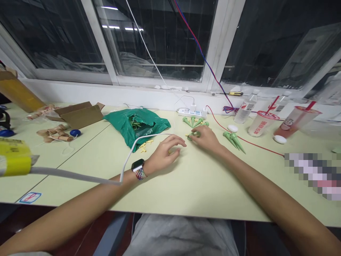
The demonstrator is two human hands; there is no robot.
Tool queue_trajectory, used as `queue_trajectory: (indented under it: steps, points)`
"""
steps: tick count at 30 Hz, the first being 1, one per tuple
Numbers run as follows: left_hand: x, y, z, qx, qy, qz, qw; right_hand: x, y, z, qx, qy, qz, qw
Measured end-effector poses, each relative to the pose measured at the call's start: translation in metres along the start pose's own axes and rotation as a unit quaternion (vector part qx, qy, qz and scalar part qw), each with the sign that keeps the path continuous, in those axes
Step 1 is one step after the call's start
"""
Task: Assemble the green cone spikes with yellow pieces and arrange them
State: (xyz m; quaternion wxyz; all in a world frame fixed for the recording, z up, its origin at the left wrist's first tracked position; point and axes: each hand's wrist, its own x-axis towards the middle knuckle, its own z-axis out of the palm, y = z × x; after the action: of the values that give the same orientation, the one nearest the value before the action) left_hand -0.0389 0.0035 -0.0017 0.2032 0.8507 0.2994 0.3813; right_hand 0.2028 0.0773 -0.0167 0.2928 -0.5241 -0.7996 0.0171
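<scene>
My right hand is closed, its fingertips pinching a small green plastic piece low over the table; a bit of yellow shows beside it, and the fingers hide most of the piece. To its left my left hand hovers with curved fingers apart and nothing in them. Behind the right hand lie several green cone-shaped spikes. More green spikes rest together to its right. Small yellow plastic pieces are scattered between the left hand and an open green plastic bag with green pieces inside.
A white cable crosses over my left forearm. At the back stands a power strip, with a red cable running right. Drink cups and a bottle stand right. Cardboard and wooden pieces lie left.
</scene>
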Motion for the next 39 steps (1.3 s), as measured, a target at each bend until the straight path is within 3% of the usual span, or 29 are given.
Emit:
queue_trajectory:
  steps: [5,10,14,18,23,30,39]
  points:
    - [0.01,-0.01,0.007,0.03,-0.048,-0.018,0.998,-0.017,0.028,-0.021,0.093,0.082,0.024,0.992]
    - [0.038,-0.034,0.021,0.114,-0.062,0.034,0.991,-0.038,0.065,-0.049,0.042,0.153,0.03,0.987]
    - [0.066,-0.055,0.037,0.191,-0.076,0.036,0.978,-0.049,0.093,-0.065,0.022,0.208,0.106,0.972]
    - [0.078,-0.065,0.046,0.24,-0.118,0.014,0.964,-0.053,0.111,-0.072,0.1,0.235,0.206,0.945]
    - [0.075,-0.072,0.044,0.257,-0.121,0.008,0.959,-0.05,0.121,-0.071,0.219,0.306,0.25,0.892]
    - [0.074,-0.081,0.042,0.261,-0.112,0.0,0.959,-0.05,0.12,-0.07,0.209,0.285,0.241,0.904]
    - [0.078,-0.086,0.051,0.269,-0.086,-0.001,0.959,-0.054,0.113,-0.073,0.089,0.23,0.226,0.942]
